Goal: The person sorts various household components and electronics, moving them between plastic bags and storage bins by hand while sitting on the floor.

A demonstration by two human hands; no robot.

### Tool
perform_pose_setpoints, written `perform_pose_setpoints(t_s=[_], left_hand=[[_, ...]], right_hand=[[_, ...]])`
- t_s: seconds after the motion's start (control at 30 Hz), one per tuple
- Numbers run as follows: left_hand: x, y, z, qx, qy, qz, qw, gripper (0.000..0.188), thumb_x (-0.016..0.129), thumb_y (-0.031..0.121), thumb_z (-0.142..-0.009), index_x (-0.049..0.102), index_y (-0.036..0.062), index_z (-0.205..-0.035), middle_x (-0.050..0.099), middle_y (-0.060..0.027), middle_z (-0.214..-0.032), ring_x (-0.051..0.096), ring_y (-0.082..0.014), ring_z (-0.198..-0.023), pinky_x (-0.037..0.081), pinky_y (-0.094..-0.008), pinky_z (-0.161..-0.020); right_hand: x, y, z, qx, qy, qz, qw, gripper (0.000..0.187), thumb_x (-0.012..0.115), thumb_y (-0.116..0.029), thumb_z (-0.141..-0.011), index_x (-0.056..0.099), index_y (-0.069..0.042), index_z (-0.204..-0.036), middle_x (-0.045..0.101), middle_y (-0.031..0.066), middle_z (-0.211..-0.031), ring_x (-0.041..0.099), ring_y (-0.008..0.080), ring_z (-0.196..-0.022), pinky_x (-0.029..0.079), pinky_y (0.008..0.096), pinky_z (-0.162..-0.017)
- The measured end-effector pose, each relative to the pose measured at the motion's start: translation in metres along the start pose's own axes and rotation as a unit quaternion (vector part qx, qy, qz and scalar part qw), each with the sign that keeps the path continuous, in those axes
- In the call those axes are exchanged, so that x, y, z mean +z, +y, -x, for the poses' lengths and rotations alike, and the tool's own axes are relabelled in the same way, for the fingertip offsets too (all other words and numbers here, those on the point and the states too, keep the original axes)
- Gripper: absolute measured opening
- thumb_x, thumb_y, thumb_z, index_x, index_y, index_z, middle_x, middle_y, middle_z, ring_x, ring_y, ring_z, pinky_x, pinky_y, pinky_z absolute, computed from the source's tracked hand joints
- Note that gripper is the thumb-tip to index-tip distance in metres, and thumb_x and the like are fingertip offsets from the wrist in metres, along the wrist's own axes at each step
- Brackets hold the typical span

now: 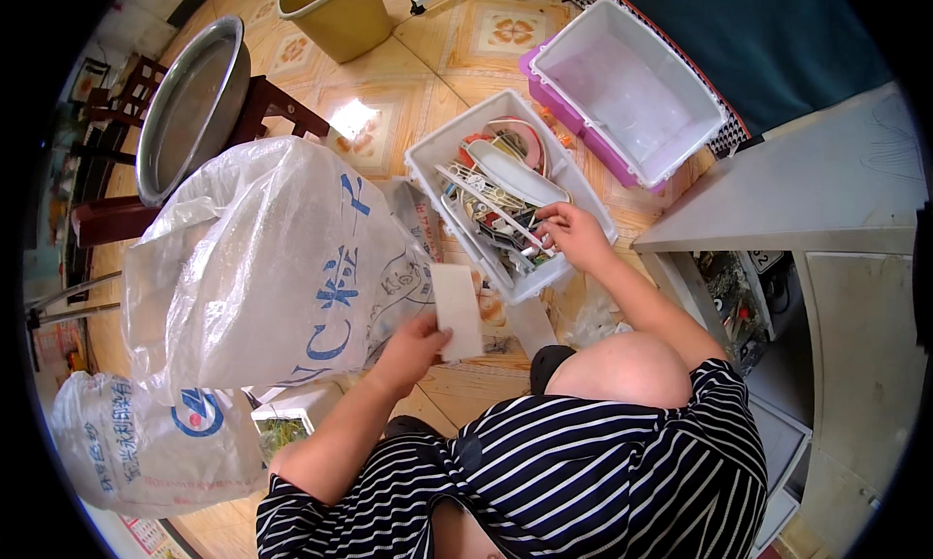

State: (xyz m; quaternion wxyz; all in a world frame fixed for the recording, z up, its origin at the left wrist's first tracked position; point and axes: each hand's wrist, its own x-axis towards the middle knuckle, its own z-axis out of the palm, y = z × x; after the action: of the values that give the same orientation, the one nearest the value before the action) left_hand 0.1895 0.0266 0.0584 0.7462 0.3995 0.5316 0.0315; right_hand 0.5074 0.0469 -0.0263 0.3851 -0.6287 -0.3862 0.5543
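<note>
My left hand [412, 343] is closed on the edge of a flat, cream-white rectangular panel [457, 311], held upright beside a big white plastic sack [262, 267]. A white plastic bin [507, 289] stands on the floor in front of me. Inside it lie a long white plastic piece [520, 173], a roll of reddish tape [528, 136], thin white strips and several small jumbled parts. Reaching over the bin's right side, my right hand [575, 236] has its fingers bent together among the parts. What they grip, if anything, is too small to make out.
Behind the bin on the right sits a purple-and-white tub [641, 92]. A yellow bin [340, 15] and a metal basin [194, 112] on a wooden stool stand farther off. To my right is a grey cabinet [860, 335] with cluttered shelves. Another printed sack [155, 452] lies at left.
</note>
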Motion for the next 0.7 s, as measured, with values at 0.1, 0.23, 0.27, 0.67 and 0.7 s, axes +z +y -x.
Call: perform_pose_setpoints(t_s=[0.1,0.23,0.27,0.67,0.7], left_hand=[[-0.004,-0.013,0.006,0.049,-0.078,-0.249,0.964,0.047,0.058,0.022,-0.092,0.05,-0.0014,-0.131,0.06,-0.0173,-0.121,0.058,-0.0252,-0.109,0.043,-0.031,-0.095],[0.005,-0.007,0.016,0.118,0.022,-0.36,0.925,0.056,0.061,0.029,-0.089,0.047,0.0005,-0.135,0.049,-0.0252,-0.134,0.05,-0.0347,-0.124,0.041,-0.0349,-0.101],[0.003,0.0,0.022,0.112,0.026,-0.327,0.938,0.055,0.06,0.028,-0.09,0.047,0.0,-0.135,0.05,-0.0241,-0.134,0.05,-0.0337,-0.124,0.042,-0.0353,-0.101],[-0.031,0.023,0.066,0.141,0.033,-0.193,0.971,0.046,0.057,0.026,-0.094,0.051,-0.0002,-0.132,0.06,-0.0152,-0.124,0.059,-0.0231,-0.112,0.045,-0.0324,-0.095],[-0.032,0.022,0.066,0.14,0.034,-0.191,0.971,0.046,0.057,0.026,-0.094,0.051,-0.0001,-0.131,0.06,-0.015,-0.124,0.059,-0.0229,-0.112,0.045,-0.0324,-0.095]], right_hand=[[0.0,-0.015,-0.001,0.002,-0.01,-0.042,0.999,0.017,0.052,0.001,-0.091,0.057,0.003,-0.107,0.066,0.0078,-0.087,0.063,0.011,-0.077,0.051,0.0251,-0.071],[-0.017,-0.013,-0.008,-0.077,0.037,-0.045,0.995,0.017,0.059,-0.004,-0.089,0.06,0.001,-0.105,0.066,0.0059,-0.089,0.062,0.011,-0.085,0.05,0.0241,-0.077],[-0.021,-0.017,-0.009,-0.093,0.052,-0.019,0.994,0.018,0.06,-0.005,-0.089,0.06,0.001,-0.105,0.066,0.0055,-0.089,0.062,0.0111,-0.085,0.05,0.0238,-0.077],[-0.049,-0.055,-0.016,0.005,0.066,-0.347,0.935,0.012,0.061,-0.012,-0.091,0.063,-0.007,-0.102,0.063,0.0014,-0.087,0.058,0.0119,-0.078,0.048,0.0254,-0.068],[-0.047,-0.058,-0.019,0.019,0.058,-0.365,0.929,0.011,0.06,-0.011,-0.092,0.062,-0.007,-0.102,0.063,0.0018,-0.088,0.058,0.0121,-0.078,0.048,0.0256,-0.068]])
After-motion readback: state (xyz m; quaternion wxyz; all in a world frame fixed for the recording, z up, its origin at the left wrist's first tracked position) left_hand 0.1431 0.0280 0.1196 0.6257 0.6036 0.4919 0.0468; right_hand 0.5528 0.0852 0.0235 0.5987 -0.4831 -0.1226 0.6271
